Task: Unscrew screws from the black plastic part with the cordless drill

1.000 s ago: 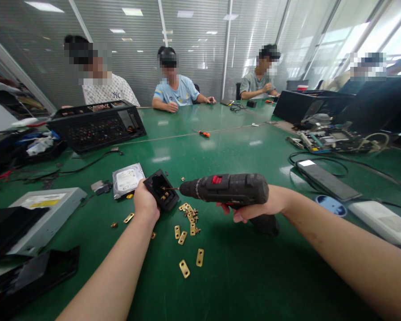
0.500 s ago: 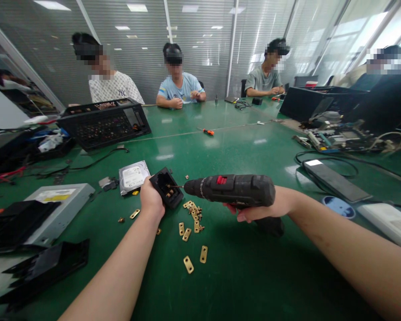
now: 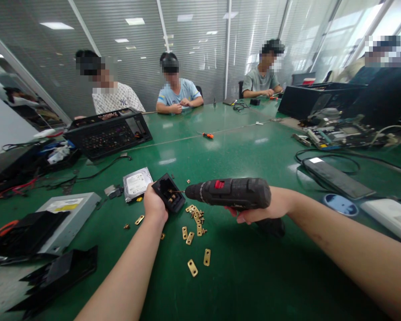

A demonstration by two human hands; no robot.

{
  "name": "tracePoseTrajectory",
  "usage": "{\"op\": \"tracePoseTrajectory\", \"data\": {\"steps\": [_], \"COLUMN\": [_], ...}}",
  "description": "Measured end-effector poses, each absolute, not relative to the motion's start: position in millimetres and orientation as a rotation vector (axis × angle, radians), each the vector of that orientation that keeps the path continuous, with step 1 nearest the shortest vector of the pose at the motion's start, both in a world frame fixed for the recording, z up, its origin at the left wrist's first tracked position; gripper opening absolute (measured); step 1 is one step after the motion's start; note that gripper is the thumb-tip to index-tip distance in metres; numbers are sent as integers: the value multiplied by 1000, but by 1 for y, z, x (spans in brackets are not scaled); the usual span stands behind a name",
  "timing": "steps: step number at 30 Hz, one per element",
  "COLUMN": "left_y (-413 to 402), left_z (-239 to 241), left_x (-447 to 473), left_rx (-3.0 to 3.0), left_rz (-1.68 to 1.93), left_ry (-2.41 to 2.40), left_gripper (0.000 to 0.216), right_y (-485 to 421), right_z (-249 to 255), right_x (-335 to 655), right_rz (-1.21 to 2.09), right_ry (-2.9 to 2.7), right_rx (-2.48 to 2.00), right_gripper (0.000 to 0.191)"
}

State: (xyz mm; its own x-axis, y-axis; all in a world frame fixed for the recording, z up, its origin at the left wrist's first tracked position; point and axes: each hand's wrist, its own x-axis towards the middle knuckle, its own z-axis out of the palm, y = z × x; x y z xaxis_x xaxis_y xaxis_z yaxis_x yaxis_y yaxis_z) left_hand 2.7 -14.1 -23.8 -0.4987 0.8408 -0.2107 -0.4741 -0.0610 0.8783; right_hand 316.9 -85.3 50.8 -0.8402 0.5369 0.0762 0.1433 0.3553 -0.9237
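Observation:
My left hand (image 3: 154, 206) grips a small black plastic housing (image 3: 169, 192), tilted so its open side faces right. My right hand (image 3: 270, 206) is wrapped round the grip of a black cordless drill (image 3: 232, 193) with a red switch, held level above the green table (image 3: 240, 147). The drill's bit reaches into the housing, where brass parts show. Below them lie several brass plates (image 3: 192, 267) and a small pile of brass screws (image 3: 196, 215).
A hard drive (image 3: 137, 183) and a grey optical drive (image 3: 67, 209) lie to the left, with black panels (image 3: 58, 272) nearer me. A black computer case (image 3: 108, 131), a circuit board (image 3: 341, 133), a phone (image 3: 336, 177), cables and an orange screwdriver (image 3: 206, 135) lie further off. Several people sit round the table.
The view has shifted slightly, so everything sits a little lower in frame. Both hands keep their hold, with the bit still in the housing.

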Motion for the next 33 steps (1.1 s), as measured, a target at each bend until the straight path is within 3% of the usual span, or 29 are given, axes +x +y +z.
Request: {"op": "tracePoseTrajectory", "data": {"steps": [11,20,24,26,30,33], "left_y": [-13,-14,-14,-14,-14,-14], "left_z": [-29,-30,-31,-31,-32,-34], "left_x": [0,0,-1,-1,-3,-4], "left_rx": [446,473,472,467,442,448], "left_rz": [1687,1697,1700,1701,1674,1664], "left_ry": [1188,1191,1193,1208,1232,1224], "left_gripper": [19,23,26,27,28,31], "right_y": [-86,-85,-85,-86,-84,-79], "right_z": [48,46,45,44,39,33], "right_x": [316,316,317,317,317,318], "right_rz": [1529,1542,1548,1572,1756,1951], "right_ry": [-2195,-2177,-2197,-2198,-2057,-1990], "right_rx": [-534,-617,-661,-684,-716,-719], "right_gripper": [81,65,34,28,42,64]}}
